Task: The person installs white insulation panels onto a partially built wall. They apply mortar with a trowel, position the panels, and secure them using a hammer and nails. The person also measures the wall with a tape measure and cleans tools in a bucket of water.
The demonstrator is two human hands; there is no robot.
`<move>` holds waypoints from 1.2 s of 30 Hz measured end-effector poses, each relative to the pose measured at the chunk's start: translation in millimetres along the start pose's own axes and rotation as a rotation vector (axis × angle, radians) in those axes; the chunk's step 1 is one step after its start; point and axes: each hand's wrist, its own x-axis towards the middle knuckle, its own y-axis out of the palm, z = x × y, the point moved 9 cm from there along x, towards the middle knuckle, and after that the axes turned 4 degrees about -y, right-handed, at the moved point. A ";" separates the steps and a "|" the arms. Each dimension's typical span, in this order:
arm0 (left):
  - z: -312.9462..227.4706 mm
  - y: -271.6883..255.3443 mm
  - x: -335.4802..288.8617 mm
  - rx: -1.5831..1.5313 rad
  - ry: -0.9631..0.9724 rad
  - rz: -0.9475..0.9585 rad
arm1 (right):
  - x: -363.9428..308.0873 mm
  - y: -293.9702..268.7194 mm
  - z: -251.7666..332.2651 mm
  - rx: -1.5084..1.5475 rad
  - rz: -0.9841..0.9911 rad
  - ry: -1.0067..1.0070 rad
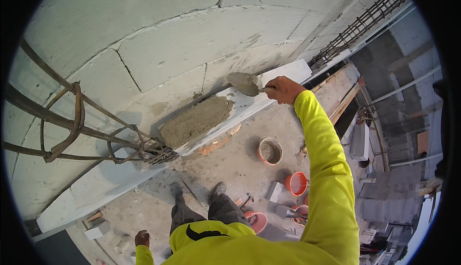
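Observation:
Out at the end of my stretched right arm, my right hand (283,90) is closed around the handle of a trowel (245,83). Grey mortar coats its blade, which is over the white block ledge (293,73) along the wall. Left of the blade, a thick bed of wet mortar (197,120) covers part of that ledge, its surface rough. My left hand (142,238) hangs low beside my body, away from the ledge. Its fingers look curled, and nothing shows in them.
A bent rebar cage (77,121) juts out at the left end of the mortar. Below the ledge stand a bucket of mortar (270,150) and an orange bucket (296,183), with a white block (274,192) nearby. More rebar (360,24) runs along the upper right.

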 end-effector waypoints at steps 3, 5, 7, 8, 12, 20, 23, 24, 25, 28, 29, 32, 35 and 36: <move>-8.9 6.1 -31.6 -0.185 -0.075 -0.011 | 39.3 -11.2 -7.6 0.106 0.107 0.178; -9.4 17.9 -53.4 -0.136 -0.093 -0.036 | 61.9 -16.9 -8.5 0.141 0.200 0.237; -4.8 35.4 -68.1 -0.148 -0.116 -0.028 | 79.2 -15.5 -9.7 0.130 0.324 0.275; 2.2 49.3 -79.4 -0.165 -0.158 -0.012 | 85.2 -15.0 -11.8 0.114 0.339 0.279; 3.2 96.8 -102.1 -0.177 -0.156 0.071 | 83.4 -14.5 -19.2 0.046 0.329 0.262; -23.5 99.5 -80.2 -0.169 -0.045 0.134 | -92.6 -34.4 -22.4 -0.047 0.103 0.223; -15.2 83.6 -40.1 -0.087 -0.056 0.163 | -145.3 -2.6 -11.2 -0.052 -0.227 0.157; -16.0 76.8 -26.3 -0.107 -0.043 0.163 | -153.7 19.4 -11.3 -0.052 -0.244 0.202; -23.2 64.1 -9.6 -0.053 0.028 0.123 | -160.6 41.4 -11.5 0.132 -0.236 0.226; -34.9 32.6 19.4 -0.069 0.080 0.100 | -158.3 98.2 7.2 0.310 -0.343 0.164; -38.5 25.3 25.4 -0.099 0.075 0.110 | -154.9 108.9 15.7 0.315 -0.401 0.108; -49.8 3.6 35.4 -0.154 0.081 0.131 | -132.5 131.7 35.3 0.203 -0.416 -0.016; -46.6 -15.3 29.8 -0.166 0.052 0.132 | -102.8 133.3 43.4 0.042 -0.363 -0.130; -42.2 -23.5 25.6 -0.180 0.037 0.119 | -96.1 128.8 32.9 0.034 -0.391 -0.046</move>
